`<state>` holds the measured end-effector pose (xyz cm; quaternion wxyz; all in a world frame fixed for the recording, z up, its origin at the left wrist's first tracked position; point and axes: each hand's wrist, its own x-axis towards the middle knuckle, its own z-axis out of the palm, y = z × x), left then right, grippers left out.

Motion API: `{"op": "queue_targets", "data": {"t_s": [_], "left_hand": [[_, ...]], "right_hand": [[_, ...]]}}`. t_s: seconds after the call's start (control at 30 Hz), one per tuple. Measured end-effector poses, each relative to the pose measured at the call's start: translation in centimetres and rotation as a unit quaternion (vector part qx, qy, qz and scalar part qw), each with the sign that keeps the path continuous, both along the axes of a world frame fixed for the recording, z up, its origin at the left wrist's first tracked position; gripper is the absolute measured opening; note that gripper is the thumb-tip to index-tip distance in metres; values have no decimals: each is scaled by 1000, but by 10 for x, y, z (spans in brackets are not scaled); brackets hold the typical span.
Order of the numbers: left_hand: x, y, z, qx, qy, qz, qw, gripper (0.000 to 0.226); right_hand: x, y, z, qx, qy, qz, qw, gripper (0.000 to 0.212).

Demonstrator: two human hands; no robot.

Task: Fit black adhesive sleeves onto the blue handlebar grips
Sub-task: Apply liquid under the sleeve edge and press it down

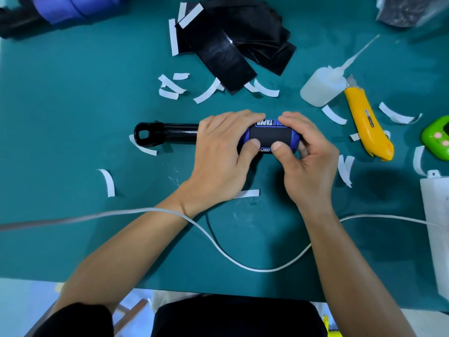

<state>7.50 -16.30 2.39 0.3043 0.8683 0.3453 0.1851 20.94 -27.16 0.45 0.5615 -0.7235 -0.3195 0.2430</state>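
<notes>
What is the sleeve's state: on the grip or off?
On: the sleeve wraps the grip, with blue showing at both ends.

A table (73,113) topped with a matte teal surface fills most of the view from left to right and out to the far side, its straight near edge crossing low in the scene. Below that edge lies a pale bluish-white floor (19,302), with brown wooden struts (132,312) at near left. Light is soft and even, casting faint shadows on the teal.

Room left; sleeves (233,45) ahead; knife (368,127), bottle (320,87) right
</notes>
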Motion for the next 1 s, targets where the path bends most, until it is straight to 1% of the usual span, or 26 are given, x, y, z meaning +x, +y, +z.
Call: {"op": "queue_targets", "data": {"t_s": [0.3, 0.43, 0.5, 0.6, 0.63, 0.77, 0.9, 1.0], "left_hand": [[0, -1, 0, -29, -22, 14, 999, 40], [0, 0, -3, -33, -37, 15, 999, 41], [4, -3, -4, -12, -44, 27, 999, 37], [9, -5, -8, 27, -41, 51, 998, 34], [10, -5, -10, 34, -42, 53, 997, 33], [7, -4, -14, 47, -56, 45, 996, 31], [4, -3, -16, 36, -89, 53, 994, 35], [11, -5, -16, 50, -78, 68, 993, 40]], "right_hand": [[-3, 0, 4, 11, 37, 1, 999, 48], [-2, 0, 7, 1, 45, -6, 999, 49], [-4, 3, 10, -3, 39, -28, 999, 45], [-9, 12, 12, -11, 13, -70, 997, 25], [-12, 14, 12, -21, 2, -72, 997, 22], [-9, 10, 9, -26, -27, -46, 998, 23], [-1, 4, 7, -17, -47, -7, 999, 24], [-5, 8, 9, -26, -30, -36, 999, 25]]}}
